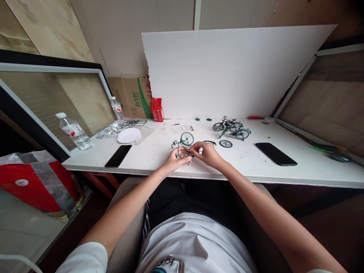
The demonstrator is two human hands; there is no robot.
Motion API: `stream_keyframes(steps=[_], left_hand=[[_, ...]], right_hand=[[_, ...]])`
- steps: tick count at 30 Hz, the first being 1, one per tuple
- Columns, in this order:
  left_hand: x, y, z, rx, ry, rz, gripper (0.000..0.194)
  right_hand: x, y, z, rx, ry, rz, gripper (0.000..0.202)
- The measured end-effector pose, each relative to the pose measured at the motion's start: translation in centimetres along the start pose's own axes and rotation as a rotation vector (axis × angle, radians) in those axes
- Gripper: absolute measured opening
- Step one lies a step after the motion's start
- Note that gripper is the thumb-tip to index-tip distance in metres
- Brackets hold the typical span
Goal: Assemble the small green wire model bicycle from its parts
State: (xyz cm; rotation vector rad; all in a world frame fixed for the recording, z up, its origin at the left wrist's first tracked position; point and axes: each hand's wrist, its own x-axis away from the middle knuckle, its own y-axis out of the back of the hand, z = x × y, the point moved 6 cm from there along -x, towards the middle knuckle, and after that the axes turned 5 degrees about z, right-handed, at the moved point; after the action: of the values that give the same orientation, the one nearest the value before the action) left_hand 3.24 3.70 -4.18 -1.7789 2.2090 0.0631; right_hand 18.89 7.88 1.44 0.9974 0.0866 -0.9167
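A small green model bicycle rests in my left hand, whose fingers and thumb close around its frame. One spoked wheel is on it, pointing away from me. My right hand meets the bicycle from the right, thumb and fingertips pinched at the frame. What lies between those fingertips is too small to make out. Just beyond my right hand is a curved green piece, partly covered by it. A loose spoked wheel lies flat to the right.
Two finished-looking model bicycles, one black and one green, are at the back right. Phones lie left and right. A white plate, black part frames, water bottles and a red box occupy the left side.
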Motion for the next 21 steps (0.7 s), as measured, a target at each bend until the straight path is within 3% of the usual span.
stream_keyframes(steps=[9,15,21], left_hand=[[-0.3,1.1,0.9,0.249,0.089,-0.136,0.054],[-0.5,1.8,1.5,0.279,0.050,-0.231,0.056],[-0.6,2.0,1.5,0.239,0.001,-0.242,0.055]], right_hand=[[0.0,0.1,-0.1,-0.052,-0.044,-0.060,0.030],[0.1,-2.6,0.0,-0.315,-0.114,0.161,0.052],[0.5,-4.2,-1.3,-0.467,-0.187,0.241,0.047]])
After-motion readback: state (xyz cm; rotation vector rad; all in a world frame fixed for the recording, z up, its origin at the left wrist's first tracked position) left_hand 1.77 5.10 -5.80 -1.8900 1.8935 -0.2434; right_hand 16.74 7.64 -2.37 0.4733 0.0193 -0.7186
